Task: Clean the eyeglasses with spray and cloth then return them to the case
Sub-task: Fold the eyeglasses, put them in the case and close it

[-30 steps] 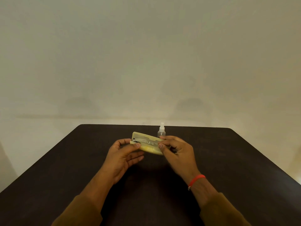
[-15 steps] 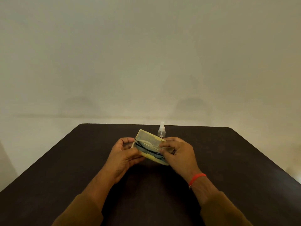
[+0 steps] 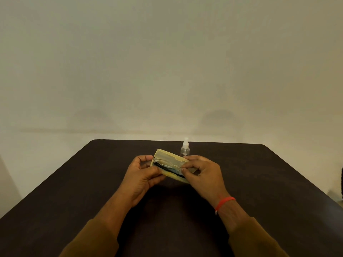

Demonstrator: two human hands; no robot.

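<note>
A pale yellow eyeglasses case (image 3: 168,156) stands open, held just above the dark table (image 3: 74,191). Its lid tilts away from me. Inside lie the eyeglasses (image 3: 167,166), with clear lenses and a dark temple arm showing. My left hand (image 3: 143,175) grips the case's left end, thumb on the front. My right hand (image 3: 201,173) holds the case's right end, with thumb and forefinger pinching at the glasses' right side. A small clear spray bottle (image 3: 185,149) with a white nozzle stands upright right behind the case. No cloth is visible.
The table's far edge (image 3: 176,140) lies just behind the bottle, with a plain wall beyond. A dark object (image 3: 341,184) shows at the right border of the view.
The case's lid has swung open from nearly shut, exposing the glasses. My right fingers have moved from the lid's edge to the glasses inside. The case has tilted slightly.
</note>
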